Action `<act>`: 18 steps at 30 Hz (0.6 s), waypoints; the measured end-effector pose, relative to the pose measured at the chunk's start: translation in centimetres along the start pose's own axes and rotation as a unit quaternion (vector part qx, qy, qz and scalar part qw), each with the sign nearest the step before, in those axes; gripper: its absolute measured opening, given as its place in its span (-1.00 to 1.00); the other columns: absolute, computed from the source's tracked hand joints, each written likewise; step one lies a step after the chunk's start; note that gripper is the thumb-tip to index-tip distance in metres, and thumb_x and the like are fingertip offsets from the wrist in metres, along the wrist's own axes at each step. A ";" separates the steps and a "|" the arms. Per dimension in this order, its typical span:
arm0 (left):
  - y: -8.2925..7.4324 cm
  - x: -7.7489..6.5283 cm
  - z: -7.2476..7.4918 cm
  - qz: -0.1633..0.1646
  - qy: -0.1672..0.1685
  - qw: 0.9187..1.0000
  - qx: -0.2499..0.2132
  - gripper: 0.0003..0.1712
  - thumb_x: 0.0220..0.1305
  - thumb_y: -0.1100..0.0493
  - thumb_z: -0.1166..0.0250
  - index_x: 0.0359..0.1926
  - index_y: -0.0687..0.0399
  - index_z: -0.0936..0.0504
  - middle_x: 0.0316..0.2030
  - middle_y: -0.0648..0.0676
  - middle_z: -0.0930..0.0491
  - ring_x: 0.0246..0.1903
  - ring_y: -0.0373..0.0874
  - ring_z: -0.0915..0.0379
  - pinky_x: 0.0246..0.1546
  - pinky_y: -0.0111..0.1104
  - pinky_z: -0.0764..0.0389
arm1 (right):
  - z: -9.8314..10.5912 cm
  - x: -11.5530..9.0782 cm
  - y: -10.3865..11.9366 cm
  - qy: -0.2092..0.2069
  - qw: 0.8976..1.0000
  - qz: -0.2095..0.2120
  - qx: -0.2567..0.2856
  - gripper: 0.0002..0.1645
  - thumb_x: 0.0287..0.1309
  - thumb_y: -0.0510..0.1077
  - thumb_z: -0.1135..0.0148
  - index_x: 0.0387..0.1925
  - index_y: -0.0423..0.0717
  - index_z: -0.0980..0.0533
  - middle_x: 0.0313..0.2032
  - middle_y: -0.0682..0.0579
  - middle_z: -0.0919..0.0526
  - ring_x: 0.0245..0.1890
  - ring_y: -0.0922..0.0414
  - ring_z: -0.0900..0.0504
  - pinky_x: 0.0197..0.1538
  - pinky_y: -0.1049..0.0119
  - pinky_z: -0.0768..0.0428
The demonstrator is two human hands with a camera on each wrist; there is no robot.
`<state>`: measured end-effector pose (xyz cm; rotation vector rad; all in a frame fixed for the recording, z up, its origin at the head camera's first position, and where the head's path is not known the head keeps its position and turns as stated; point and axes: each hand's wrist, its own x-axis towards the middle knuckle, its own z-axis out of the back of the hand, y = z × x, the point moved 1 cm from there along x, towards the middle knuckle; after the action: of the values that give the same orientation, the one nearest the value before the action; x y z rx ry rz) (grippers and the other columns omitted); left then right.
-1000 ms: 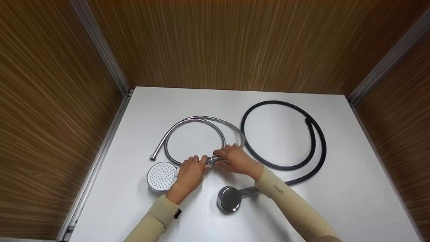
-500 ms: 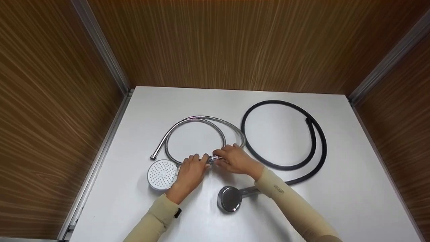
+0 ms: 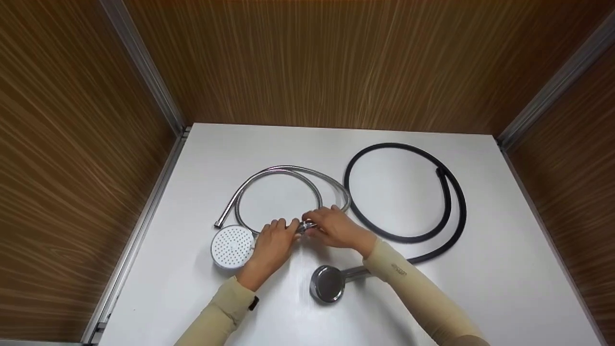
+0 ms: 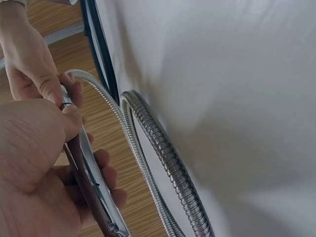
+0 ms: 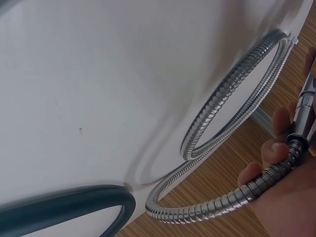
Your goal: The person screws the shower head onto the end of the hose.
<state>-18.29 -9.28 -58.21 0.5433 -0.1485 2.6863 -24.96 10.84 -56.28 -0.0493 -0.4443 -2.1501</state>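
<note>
My left hand grips the chrome handle of a hand shower, its thumb lying along the handle near the end. The round white spray face, dotted with nozzles, tilts upward at the left of that hand. At the handle's end, my right hand pinches the metal connector of a silver flexible shower hose. The connector and handle end meet in line between the two hands, partly covered by fingers. From the right hand the hose curves away and loops on the white table.
The hose's free end lies left of the loop. A black hose is coiled at the right, leading under the right sleeve toward a second chrome shower head near the front. Wood-patterned panels enclose the table at the back and sides.
The white spray face has risen slightly and turned a little. My right fingers have shifted slightly left at the connector. The second shower head and black hose stay in place.
</note>
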 end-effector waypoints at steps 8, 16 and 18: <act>0.3 0.0 0.1 -0.001 0.006 1.000 -0.016 -0.62 0.38 -0.07 -0.33 0.02 0.07 -0.56 -0.41 0.16 -0.59 -0.40 0.04 -0.56 -0.38 -0.16 -0.56 | 0.0 0.1 -0.1 -0.003 1.000 -0.004 0.009 -0.70 0.41 -0.01 -0.31 0.04 -0.08 -0.59 -0.14 -0.03 -0.74 -0.11 0.00 -0.70 -0.10 0.10 -0.50; 0.3 0.1 0.1 0.001 0.019 1.000 -0.015 -0.60 0.41 -0.08 -0.31 0.07 0.07 -0.55 -0.37 0.18 -0.62 -0.38 0.06 -0.58 -0.35 -0.15 -0.60 | 0.1 0.2 -0.1 0.022 0.999 -0.026 0.011 -0.50 0.44 0.06 -0.27 0.23 -0.15 -0.54 -0.04 -0.10 -0.75 0.00 -0.05 -0.71 0.06 -0.06 -0.58; 0.3 0.1 0.1 0.000 0.018 1.000 -0.013 -0.62 0.42 -0.07 -0.31 0.06 0.08 -0.55 -0.39 0.17 -0.61 -0.39 0.05 -0.57 -0.36 -0.15 -0.59 | 0.1 0.3 0.0 0.019 0.999 -0.030 0.022 -0.48 0.37 0.02 -0.35 0.22 -0.14 -0.47 -0.08 -0.10 -0.76 -0.04 -0.05 -0.72 0.04 -0.03 -0.57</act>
<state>-18.50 -9.56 -58.10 0.4878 -0.1725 2.6879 -25.17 10.70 -56.11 0.0306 -0.4762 -2.1952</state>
